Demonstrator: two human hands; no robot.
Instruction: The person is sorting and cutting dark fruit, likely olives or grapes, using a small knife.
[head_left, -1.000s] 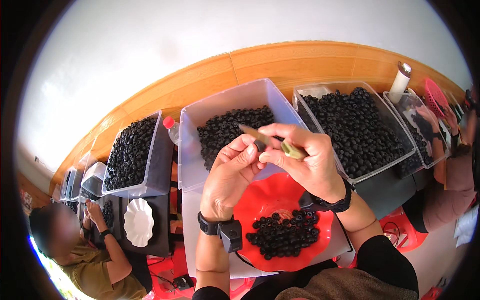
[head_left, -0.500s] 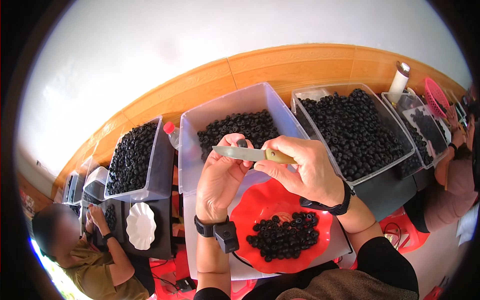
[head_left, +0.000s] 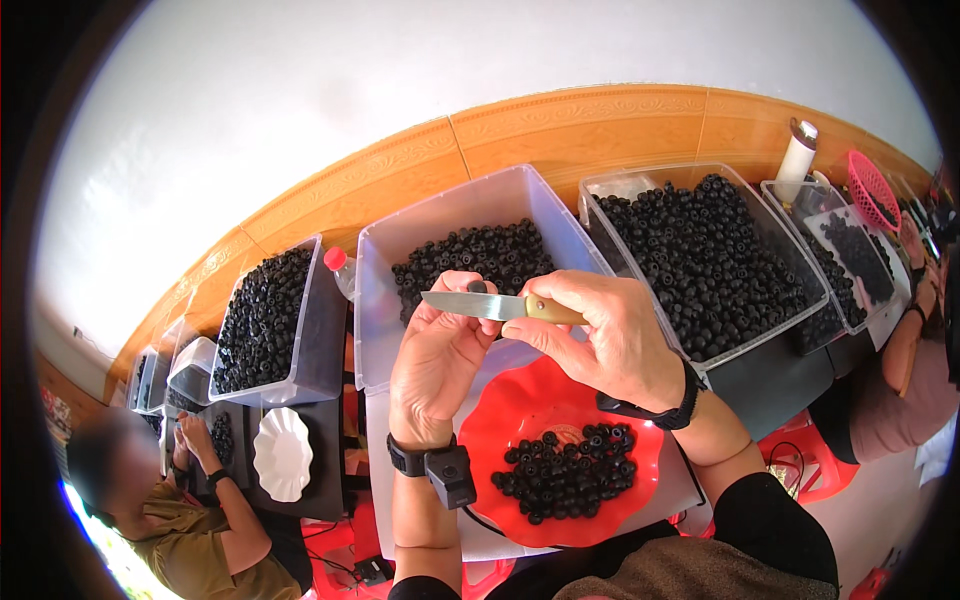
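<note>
Closed round the tan handle of a knife (head_left: pixel 468 303) is my right hand (head_left: pixel 618 335). The blade points left and crosses in front of the fingertips of my left hand (head_left: pixel 432 365). Pinched in those fingertips is a small round black part (head_left: pixel 477 287), partly hidden by the blade. Whether the edge touches the part, I cannot tell. Below both hands sits a red scalloped bowl (head_left: pixel 488 430) with a heap of small black parts (head_left: pixel 570 470), several showing a hole through the middle. Beyond my hands stands a clear plastic bin (head_left: pixel 390 240) partly filled with similar parts.
Another bin (head_left: pixel 735 350) of black parts stands at right, and one (head_left: pixel 305 370) at left. A red-capped bottle (head_left: pixel 341 268) is wedged between bins. A white scalloped dish (head_left: pixel 283 455) lies by a co-worker (head_left: pixel 205 520) at left; another person (head_left: pixel 915 360) works at far right.
My hands, the knife and the black part keep nearly the same pose, with only a slight shift. At far right, the other person's hands and arms have moved a little.
</note>
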